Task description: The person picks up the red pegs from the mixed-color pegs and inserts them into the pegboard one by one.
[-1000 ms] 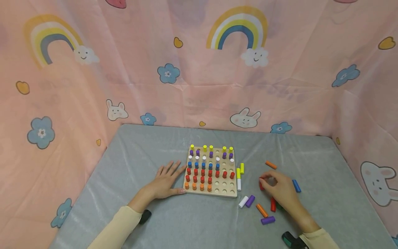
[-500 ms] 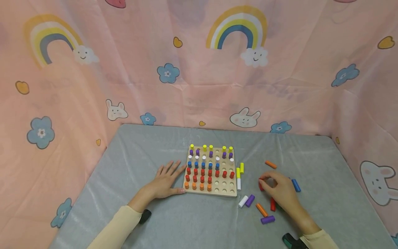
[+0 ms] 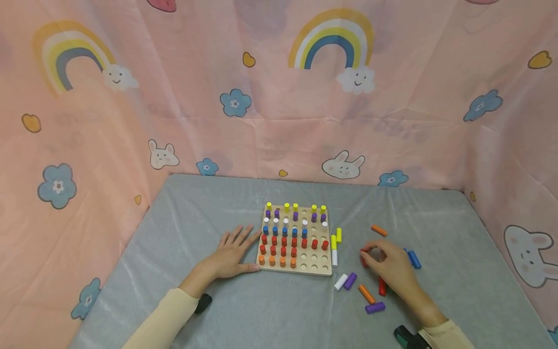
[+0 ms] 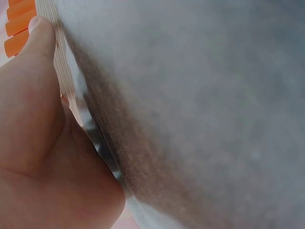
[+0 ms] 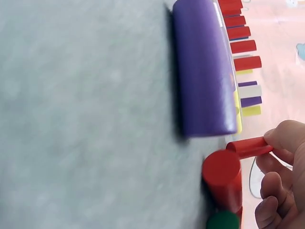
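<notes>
A wooden pegboard [image 3: 309, 272] holds rows of coloured pegs, yellow at the back and orange at the front, with several bare holes toward its right side. My left hand [image 3: 233, 255] lies with fingers spread at the board's left edge. In the left wrist view its thumb [image 4: 42, 36] rests on the board's rim near the orange pegs. Right of the board, my right hand [image 3: 390, 264] pinches a red peg [image 5: 249, 147] between thumb and fingers. Under that hand lies another red peg [image 5: 222, 176], with a green peg [image 5: 223, 220] beside it.
Against the board's right side lie yellow pegs [image 3: 339, 235] and a white peg [image 3: 334, 258]. Loose purple pegs [image 3: 375, 308], an orange peg [image 3: 366, 293], a farther orange peg [image 3: 379, 230] and blue pegs [image 3: 415, 260] surround the right hand. A pink curtain [image 3: 279, 97] hangs behind the grey table.
My right hand has shifted slightly left with the red peg, uncovering more of a blue peg behind it. The green peg has gone out of sight in the head view. The left hand stays put.
</notes>
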